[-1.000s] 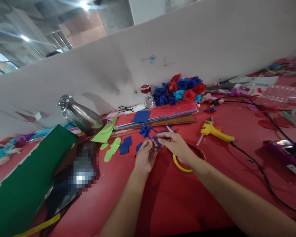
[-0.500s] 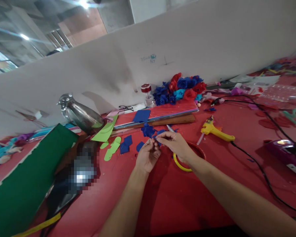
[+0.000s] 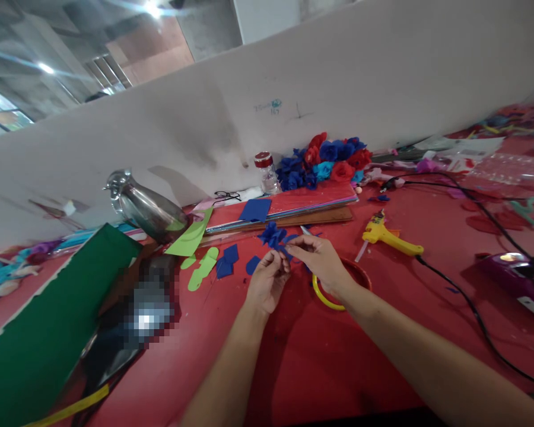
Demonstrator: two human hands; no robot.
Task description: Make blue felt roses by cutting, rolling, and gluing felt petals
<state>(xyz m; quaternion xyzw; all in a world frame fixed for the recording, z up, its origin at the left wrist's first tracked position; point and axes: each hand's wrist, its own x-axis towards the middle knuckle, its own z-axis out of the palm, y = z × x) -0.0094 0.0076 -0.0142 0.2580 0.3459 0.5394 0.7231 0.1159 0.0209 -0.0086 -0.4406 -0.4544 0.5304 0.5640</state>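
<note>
Just above my fingertips is a dark blue paper flower [image 3: 273, 235] with ruffled petals. My left hand [image 3: 269, 280] is closed in a pinch at the flower's lower end, around its base or stem, which is too small to make out clearly. Close on its right, my right hand [image 3: 314, 260] pinches a small blue petal at the flower's side. Blue paper pieces [image 3: 225, 264] and light green cut shapes [image 3: 203, 268] lie to the left. Under my right wrist is a round tape roll or ring with a yellow rim [image 3: 326, 298].
A yellow glue gun [image 3: 392, 238] with a black cord lies right. Behind are stacked paper sheets [image 3: 293, 204], a lidded jar [image 3: 267, 172] and a pile of paper flowers [image 3: 331, 157]. A steel jug [image 3: 149, 207] and green board [image 3: 66, 308] stand left; a purple power strip [image 3: 516, 281] sits far right.
The blue flower has risen slightly and turned, so its petals show more upright above my fingers. Both hands have barely shifted.
</note>
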